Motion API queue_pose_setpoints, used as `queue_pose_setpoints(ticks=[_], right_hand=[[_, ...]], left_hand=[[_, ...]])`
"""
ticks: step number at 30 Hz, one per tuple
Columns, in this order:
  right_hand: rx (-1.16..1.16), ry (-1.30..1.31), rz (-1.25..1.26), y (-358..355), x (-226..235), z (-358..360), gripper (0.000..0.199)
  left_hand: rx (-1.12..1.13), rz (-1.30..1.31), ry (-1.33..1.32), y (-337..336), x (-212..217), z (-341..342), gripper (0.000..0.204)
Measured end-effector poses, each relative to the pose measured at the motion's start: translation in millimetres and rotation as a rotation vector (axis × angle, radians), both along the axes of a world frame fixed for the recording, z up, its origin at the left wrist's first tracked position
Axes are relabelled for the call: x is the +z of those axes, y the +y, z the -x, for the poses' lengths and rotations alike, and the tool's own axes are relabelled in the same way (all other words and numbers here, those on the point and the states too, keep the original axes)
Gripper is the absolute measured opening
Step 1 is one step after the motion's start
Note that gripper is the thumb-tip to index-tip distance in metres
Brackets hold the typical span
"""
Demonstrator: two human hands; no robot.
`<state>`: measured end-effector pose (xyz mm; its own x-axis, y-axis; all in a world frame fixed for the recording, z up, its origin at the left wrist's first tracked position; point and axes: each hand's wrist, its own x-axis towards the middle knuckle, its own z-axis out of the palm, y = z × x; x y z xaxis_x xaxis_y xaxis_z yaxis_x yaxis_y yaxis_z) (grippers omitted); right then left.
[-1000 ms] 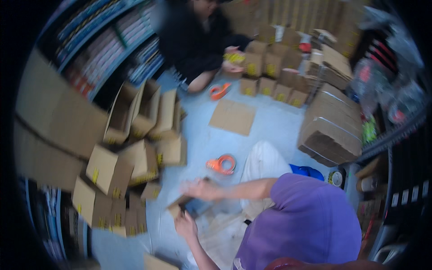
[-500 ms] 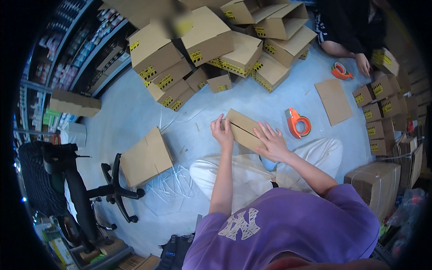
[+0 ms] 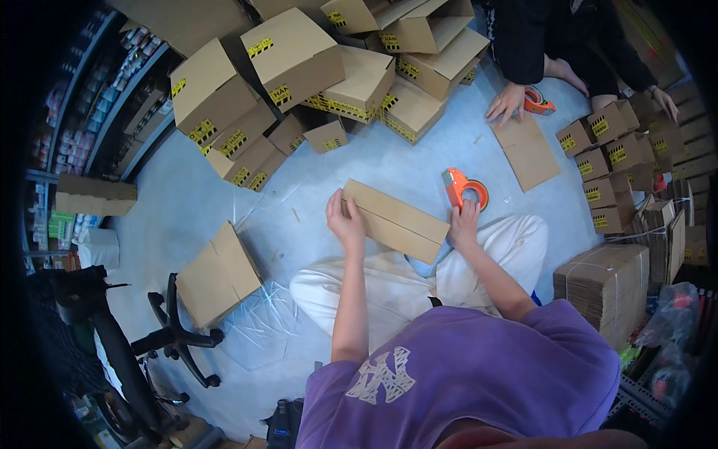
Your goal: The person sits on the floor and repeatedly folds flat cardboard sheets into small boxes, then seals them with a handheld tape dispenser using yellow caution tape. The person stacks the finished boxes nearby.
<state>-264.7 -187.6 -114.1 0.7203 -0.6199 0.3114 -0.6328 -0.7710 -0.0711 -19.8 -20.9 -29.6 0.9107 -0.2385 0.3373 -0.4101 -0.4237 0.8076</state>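
A small cardboard box (image 3: 396,224) with its flaps folded closed rests in front of me, above my crossed legs. At its left end my left hand (image 3: 346,223) is closed around the edge, with the thumb up against the cardboard. Just off the box's right end, my right hand (image 3: 464,226) has its fingers closed on the near side of an orange tape dispenser (image 3: 455,185). The dispenser lies on the floor with its roll of tape toward me. The grip's underside is hidden by the fingers.
Taped boxes (image 3: 299,67) are piled ahead. A flat cardboard sheet (image 3: 527,153) lies at right, touched by a co-worker's hand (image 3: 509,102) near another tape dispenser (image 3: 540,102). Small boxes (image 3: 602,191) and a tied cardboard bundle (image 3: 606,288) stand right; an office chair (image 3: 176,337) stands left.
My right hand has left the box top and moved right to the tape dispenser. The box's flaps now lie closed. The co-worker's hand has reached over to the flat sheet.
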Motion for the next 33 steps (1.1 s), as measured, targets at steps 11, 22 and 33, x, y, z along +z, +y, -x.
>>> queue_pose_setpoints(ticks=[11,22,33], right_hand=[[0.158,-0.546,-0.653,-45,150,-34,0.054],[0.644,-0.468,-0.516,51,155,-55,0.064],[0.7,-0.424,-0.5,49,157,-55,0.06]], left_hand=[[0.005,-0.105,-0.094,-6,-9,11,0.041],[0.061,-0.095,-0.066,-2,17,10,0.034],[-0.414,0.374,1.212,34,74,-7,0.038]])
